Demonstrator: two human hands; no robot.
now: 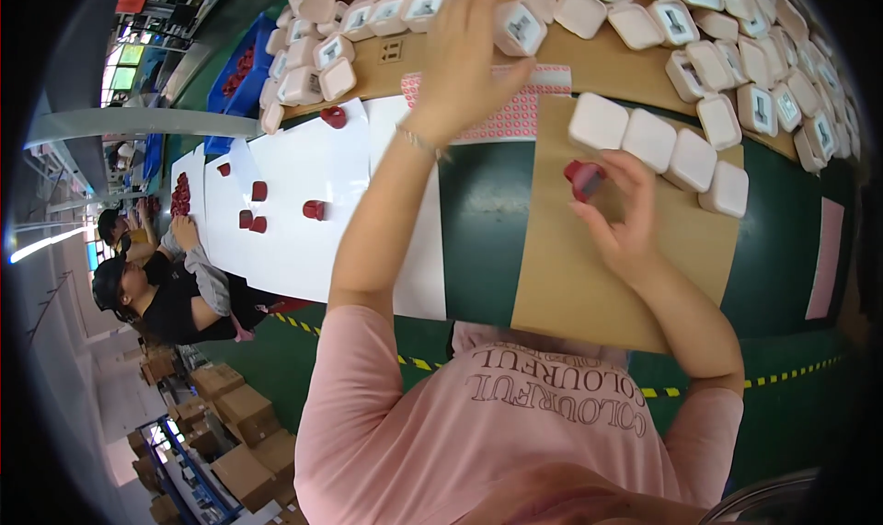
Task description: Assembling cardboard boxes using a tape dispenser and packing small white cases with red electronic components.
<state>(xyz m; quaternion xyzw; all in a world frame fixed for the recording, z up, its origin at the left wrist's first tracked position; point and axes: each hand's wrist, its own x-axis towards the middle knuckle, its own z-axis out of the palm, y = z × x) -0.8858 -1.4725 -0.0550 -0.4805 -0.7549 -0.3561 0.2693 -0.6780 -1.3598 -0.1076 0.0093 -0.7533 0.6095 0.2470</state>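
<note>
My right hand (627, 217) pinches a small red piece (583, 181) with a greyish flat face between thumb and fingertips, above a brown cardboard sheet (561, 276). My left hand (464, 60) reaches to the far side, slightly blurred, its fingers stretched out and thumb apart. Beside its fingers stands a pale square case (520, 28) with a white insert; whether they touch, I cannot tell. Just beyond my right hand, several pale rounded-square cases (649, 140) form a slanting row. A sheet of round red-and-white stickers (510, 115) lies partly under my left hand.
Many pale cases (727, 65) crowd the far cardboard. White paper (285, 249) on the left bears scattered red pieces (314, 210). A blue bin (221, 111) of red pieces stands far left. Two people (175, 290) sit along the left. A pink strip (825, 258) lies at right.
</note>
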